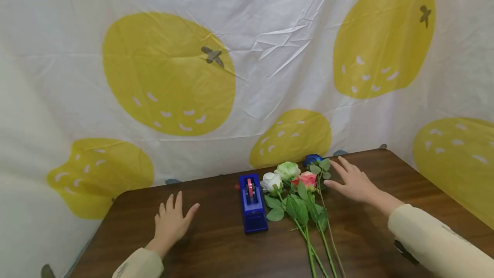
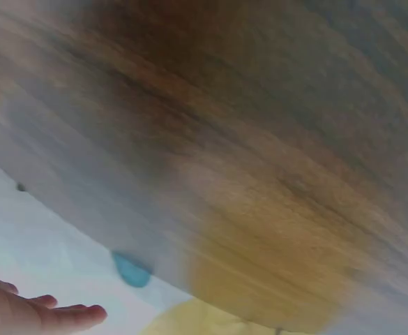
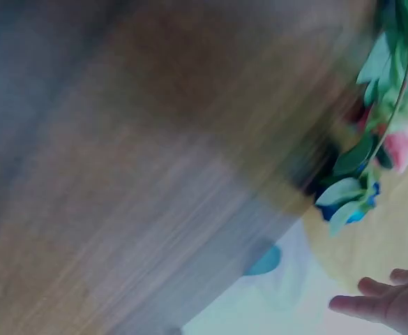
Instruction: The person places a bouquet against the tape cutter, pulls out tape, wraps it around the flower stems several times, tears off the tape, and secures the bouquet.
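In the head view my left hand (image 1: pixel 170 221) is held over the left part of the table with its fingers spread, holding nothing. My right hand (image 1: pixel 356 181), fingers also spread, hovers at the right beside the flowers, its fingertips near the leaves of a blue rose (image 1: pixel 312 159). Next to that rose lie a pink-red rose (image 1: pixel 307 180), a pale green flower (image 1: pixel 287 170) and a white rose (image 1: pixel 272 182), their green stems crossing toward the front. A blue tape dispenser (image 1: pixel 254 222) with a red-cored roll stands just left of the flowers.
The dark wood table (image 1: pixel 208 243) has rounded back corners. Behind it and at both sides hangs a white curtain (image 1: pixel 270 76) printed with large yellow fruit. Cream sleeves cover both forearms.
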`<state>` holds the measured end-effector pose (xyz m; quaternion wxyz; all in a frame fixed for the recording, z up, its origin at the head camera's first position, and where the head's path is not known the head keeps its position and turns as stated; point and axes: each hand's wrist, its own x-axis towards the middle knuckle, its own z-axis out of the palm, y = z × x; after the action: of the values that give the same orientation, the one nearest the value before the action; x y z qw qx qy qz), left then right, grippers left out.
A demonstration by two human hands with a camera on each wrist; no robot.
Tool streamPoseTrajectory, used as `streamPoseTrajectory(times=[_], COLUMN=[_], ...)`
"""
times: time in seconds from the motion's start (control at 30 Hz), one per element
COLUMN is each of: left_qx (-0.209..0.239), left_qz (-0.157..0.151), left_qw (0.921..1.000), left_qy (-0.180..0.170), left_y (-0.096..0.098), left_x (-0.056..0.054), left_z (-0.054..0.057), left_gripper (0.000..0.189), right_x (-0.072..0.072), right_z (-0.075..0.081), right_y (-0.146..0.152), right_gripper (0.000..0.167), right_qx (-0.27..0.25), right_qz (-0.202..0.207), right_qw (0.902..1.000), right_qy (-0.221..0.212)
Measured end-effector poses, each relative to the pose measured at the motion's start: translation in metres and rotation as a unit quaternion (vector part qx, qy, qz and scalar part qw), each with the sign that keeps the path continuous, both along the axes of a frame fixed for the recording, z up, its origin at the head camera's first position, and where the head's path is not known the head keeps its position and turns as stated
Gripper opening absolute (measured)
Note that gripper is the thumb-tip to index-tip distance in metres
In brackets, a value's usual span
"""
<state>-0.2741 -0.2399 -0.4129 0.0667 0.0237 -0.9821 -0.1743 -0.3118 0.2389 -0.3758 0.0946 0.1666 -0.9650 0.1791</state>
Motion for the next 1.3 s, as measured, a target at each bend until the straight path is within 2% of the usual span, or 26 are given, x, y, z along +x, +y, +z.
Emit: streamPoseTrajectory(times=[0.17, 0.27, 0.37, 0.47, 0.63, 0.7, 0.83, 1.0, 1.07, 1.2, 1.23, 1.3], left_qx=[0.016, 0.03, 0.04, 0.049, 0.062, 0.067, 0.071, 0.076, 0.079, 0.08, 0.08, 0.08], left_qz=[-0.004, -0.008, -0.018, -0.031, -0.051, -0.054, -0.059, -0.065, -0.065, -0.066, -0.067, -0.069], left_qw=[0.9998, 0.9994, 0.9989, 0.9983, 0.9968, 0.9963, 0.9958, 0.9949, 0.9947, 0.9944, 0.9943, 0.9941], left_qy=[0.006, 0.016, 0.017, 0.01, 0.002, 0.003, 0.001, -0.013, -0.014, -0.016, -0.018, -0.02], left_y=[0.008, 0.013, 0.017, 0.022, 0.029, 0.032, 0.036, 0.038, 0.038, 0.038, 0.038, 0.038], left_x=[0.013, 0.021, 0.031, 0.041, 0.053, 0.055, 0.059, 0.063, 0.064, 0.065, 0.065, 0.065], left_z=[0.008, 0.011, 0.015, 0.017, 0.017, 0.017, 0.016, 0.016, 0.016, 0.017, 0.017, 0.017], left_gripper=[0.08, 0.076, 0.076, 0.076, 0.075, 0.074, 0.074, 0.076, 0.076, 0.076, 0.076, 0.076], right_x=[0.028, 0.043, 0.055, 0.065, 0.082, 0.087, 0.093, 0.097, 0.097, 0.097, 0.096, 0.096], right_z=[-0.003, -0.005, -0.007, -0.012, -0.028, -0.033, -0.038, -0.037, -0.036, -0.038, -0.038, -0.039], right_y=[-0.005, -0.009, -0.014, -0.019, -0.026, -0.027, -0.03, -0.03, -0.03, -0.032, -0.033, -0.038], right_gripper=[0.072, 0.07, 0.07, 0.066, 0.059, 0.055, 0.039, 0.022, 0.019, 0.016, 0.016, 0.019], right_qx=[-0.036, -0.057, -0.078, -0.124, -0.205, -0.215, -0.227, -0.227, -0.225, -0.233, -0.233, -0.217], right_qz=[0.023, 0.019, 0.007, -0.005, -0.026, -0.036, -0.052, -0.028, -0.017, 0.003, 0.009, 0.012], right_qw=[0.9991, 0.9973, 0.9921, 0.9763, 0.9304, 0.9186, 0.905, 0.9083, 0.9113, 0.9099, 0.911, 0.9209], right_qy=[-0.008, -0.043, -0.098, -0.177, -0.303, -0.33, -0.356, -0.35, -0.344, -0.343, -0.34, -0.324])
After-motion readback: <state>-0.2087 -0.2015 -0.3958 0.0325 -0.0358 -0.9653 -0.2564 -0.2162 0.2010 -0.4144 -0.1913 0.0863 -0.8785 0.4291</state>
